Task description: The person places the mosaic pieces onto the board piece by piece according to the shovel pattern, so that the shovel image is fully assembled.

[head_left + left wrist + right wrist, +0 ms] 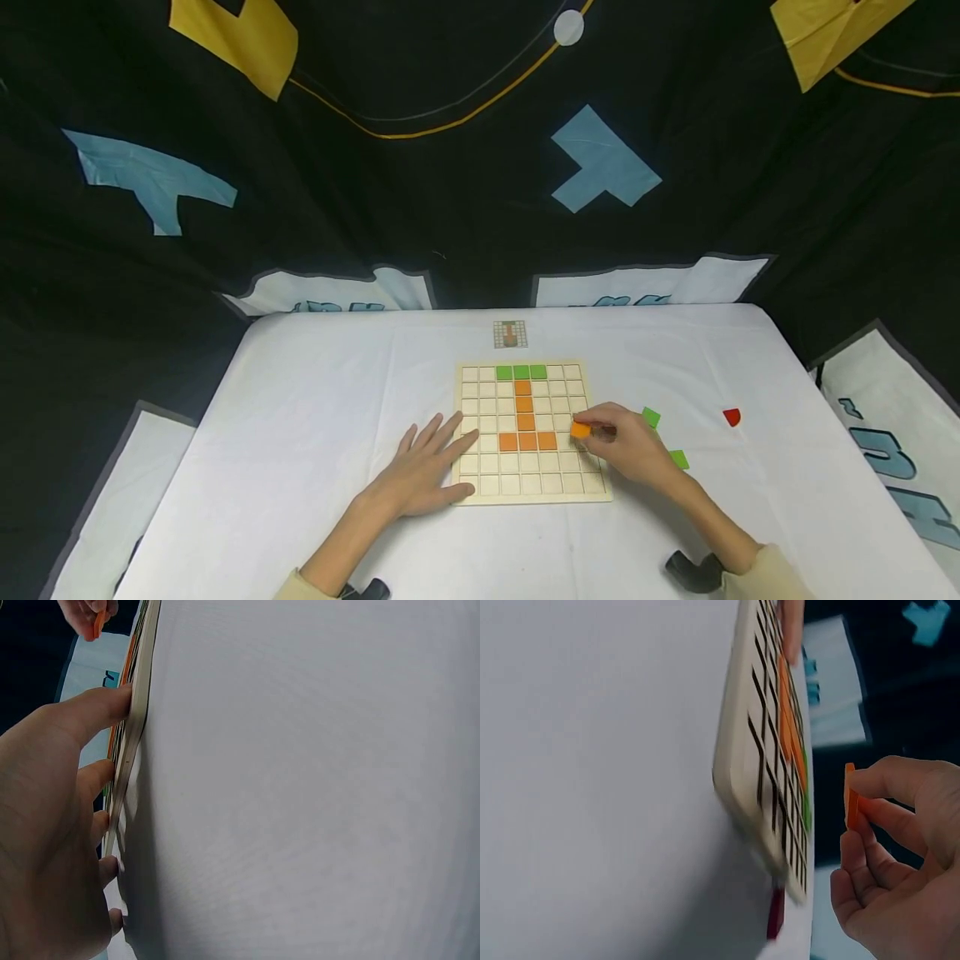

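Observation:
A square wooden grid board [490, 485] lies on the white-covered table. Three green tiles [521, 372] sit in its far row; a column of orange tiles [526, 422] runs below them and ends in a row of three. My left hand [420, 479] rests with spread fingers on the board's left side, the thumb [97, 709] at its edge. Between thumb and fingertips my right hand [630, 443] pinches an orange square tile [850, 796]. That tile is held raised over the right part of the board.
Two loose green tiles [678, 459] lie to the right of the board, partly behind the right hand. Farther right is a red piece with a rounded side [732, 417]. A small pattern card [511, 334] lies beyond the board's far edge. Black cloth [465, 225] hangs behind the table.

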Demonstrator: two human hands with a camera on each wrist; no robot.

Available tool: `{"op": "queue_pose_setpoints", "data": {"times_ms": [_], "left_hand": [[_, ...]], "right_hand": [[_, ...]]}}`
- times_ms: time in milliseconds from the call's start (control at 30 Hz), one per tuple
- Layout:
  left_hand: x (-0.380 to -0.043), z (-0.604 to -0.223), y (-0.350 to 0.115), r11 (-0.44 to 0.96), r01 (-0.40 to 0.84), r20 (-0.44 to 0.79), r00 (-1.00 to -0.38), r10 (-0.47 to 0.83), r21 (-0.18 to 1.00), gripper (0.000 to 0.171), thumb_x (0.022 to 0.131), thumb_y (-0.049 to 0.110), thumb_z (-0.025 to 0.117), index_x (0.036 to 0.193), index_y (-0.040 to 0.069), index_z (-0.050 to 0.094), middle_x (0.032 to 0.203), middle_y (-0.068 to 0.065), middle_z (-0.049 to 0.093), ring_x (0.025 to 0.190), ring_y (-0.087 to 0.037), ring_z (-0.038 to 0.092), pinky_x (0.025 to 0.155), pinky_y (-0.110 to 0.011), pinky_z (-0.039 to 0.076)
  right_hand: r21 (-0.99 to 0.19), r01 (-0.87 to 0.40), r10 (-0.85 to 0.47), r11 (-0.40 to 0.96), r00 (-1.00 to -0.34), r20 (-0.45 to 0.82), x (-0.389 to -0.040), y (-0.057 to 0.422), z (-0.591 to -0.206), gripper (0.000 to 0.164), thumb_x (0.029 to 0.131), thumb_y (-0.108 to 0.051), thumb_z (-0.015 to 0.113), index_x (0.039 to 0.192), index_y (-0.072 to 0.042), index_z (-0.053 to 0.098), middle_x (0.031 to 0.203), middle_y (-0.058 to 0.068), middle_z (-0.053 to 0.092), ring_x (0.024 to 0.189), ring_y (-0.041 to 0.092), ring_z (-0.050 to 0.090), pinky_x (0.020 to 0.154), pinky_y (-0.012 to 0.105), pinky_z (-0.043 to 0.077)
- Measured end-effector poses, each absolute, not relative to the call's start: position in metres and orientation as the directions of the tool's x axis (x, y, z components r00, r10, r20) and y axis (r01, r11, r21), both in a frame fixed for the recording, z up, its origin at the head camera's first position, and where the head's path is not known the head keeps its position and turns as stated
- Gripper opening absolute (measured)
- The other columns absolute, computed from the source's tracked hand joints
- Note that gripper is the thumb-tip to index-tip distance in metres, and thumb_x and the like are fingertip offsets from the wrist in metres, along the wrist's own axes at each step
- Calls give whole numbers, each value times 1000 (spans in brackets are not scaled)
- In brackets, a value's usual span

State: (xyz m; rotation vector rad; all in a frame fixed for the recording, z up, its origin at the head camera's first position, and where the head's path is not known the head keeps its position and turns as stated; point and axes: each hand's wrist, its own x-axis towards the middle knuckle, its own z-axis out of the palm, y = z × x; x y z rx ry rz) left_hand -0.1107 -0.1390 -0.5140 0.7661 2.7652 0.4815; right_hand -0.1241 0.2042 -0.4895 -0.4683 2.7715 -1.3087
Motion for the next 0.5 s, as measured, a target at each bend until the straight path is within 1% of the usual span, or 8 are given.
{"op": "queue_pose_setpoints", "data": {"times_ms": [167,333,433,500], "left_hand": [[-111,-514,-139,811,458,-132,-836,532,365,73,94,55,59,156,23,38,166,-7,17,150,-35,11,116,-62,9],[-111,-513,-139,808,460,-131,-835,535,369,73,94,55,59,156,23,38,166,-8,16,150,-36,10,116,-62,9],[-111,-513,-139,808,461,-128,-835,535,367,73,94,54,59,155,23,39,166,-8,17,150,-36,11,116,-62,9],[-111,-514,-139,808,461,-128,-835,534,367,72,94,54,60,155,23,39,165,-8,17,150,-36,11,116,-62,10]], "right_hand": [[-734,-304,-374,607,-924,73,-123,182,-493,31,83,-3,74,114,-6,75,115,1,69,111,24,62,96,46,49],[-730,-305,-414,611,-910,33,-121,165,-497,32,81,-3,73,112,-11,76,112,-5,68,107,20,61,95,43,48],[-725,-322,-440,609,-897,29,-119,158,-499,31,81,-3,72,111,-11,76,111,-6,68,106,20,60,95,43,48],[-720,-345,-464,602,-885,37,-118,155,-501,30,81,-1,71,110,-9,76,110,-5,69,109,21,60,97,44,47]]}}
